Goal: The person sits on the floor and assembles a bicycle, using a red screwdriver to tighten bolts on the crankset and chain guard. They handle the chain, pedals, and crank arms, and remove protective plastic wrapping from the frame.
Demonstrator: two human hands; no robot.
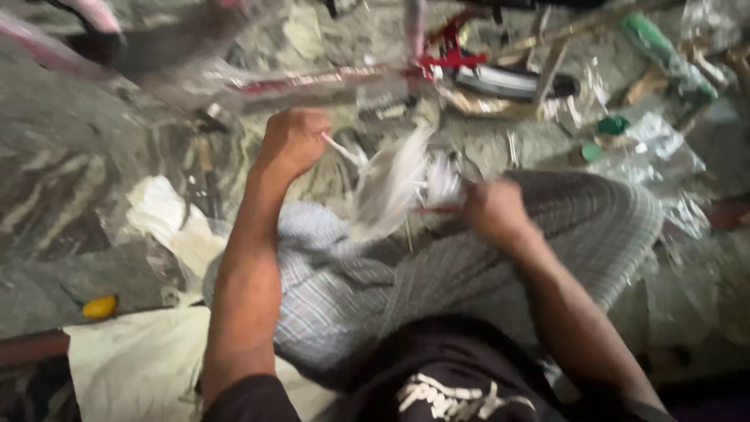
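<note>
Seemingly midway, the left hand (293,142) is fisted at eleven o'clock, pinching a thin white strip (337,146) that runs to a blurred, translucent white plastic bundle (394,187) at centre. At one o'clock the right hand (492,209) is closed on the bundle's other end beside a slim red stick (437,209). Both hover above the checked grey cloth lap (351,273); the bundle looks partly pulled apart, much left bunched.

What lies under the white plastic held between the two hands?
Under the white plastic are the person's checked cloth over the lap and a strip of stone floor. The left hand and right hand grip it; blur hides anything wrapped inside.
</note>
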